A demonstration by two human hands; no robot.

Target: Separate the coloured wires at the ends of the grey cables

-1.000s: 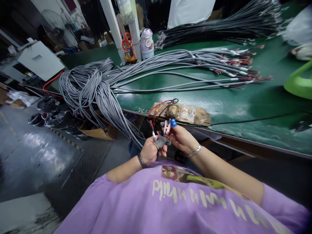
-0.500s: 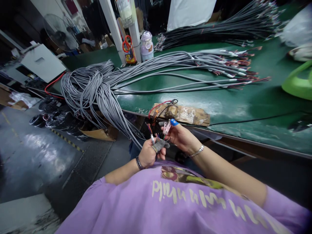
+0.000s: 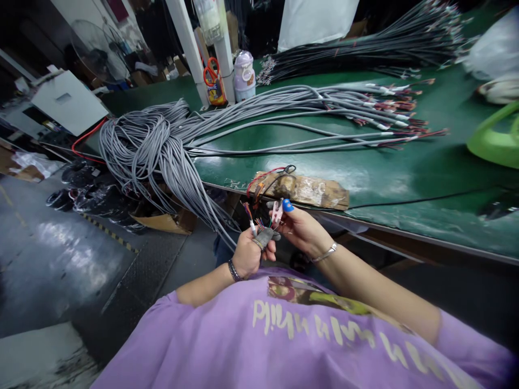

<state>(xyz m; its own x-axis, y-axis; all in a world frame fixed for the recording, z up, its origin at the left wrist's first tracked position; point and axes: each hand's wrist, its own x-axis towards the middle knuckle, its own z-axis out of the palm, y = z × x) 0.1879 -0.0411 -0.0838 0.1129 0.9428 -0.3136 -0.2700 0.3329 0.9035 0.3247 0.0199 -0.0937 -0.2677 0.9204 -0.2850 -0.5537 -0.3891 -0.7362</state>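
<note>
My left hand [image 3: 249, 254], with grey covers on its fingers, is closed round the end of a grey cable. Thin coloured wires [image 3: 247, 209] fan out above a white sleeve [image 3: 253, 227] at its thumb side, and more wires spread between the two hands. My right hand [image 3: 305, 229], blue tape on its thumb, pinches a small pale pink clip-like piece [image 3: 277, 213] right beside those wires. How the wires meet the piece is too small to tell. Just beyond the fingers, a wooden board [image 3: 320, 191] lies on the bench edge with red and black leads on it.
Grey cables [image 3: 162, 140] lie bundled across the green bench [image 3: 438, 178] and hang over its front edge. Behind them are black cables [image 3: 344, 56], a lilac bottle [image 3: 244, 75] and orange-handled scissors [image 3: 211, 73]. A green plastic object [image 3: 494, 143] stands at the right.
My hands have shifted very slightly while keeping their holds. The wires between them have changed position a little.
</note>
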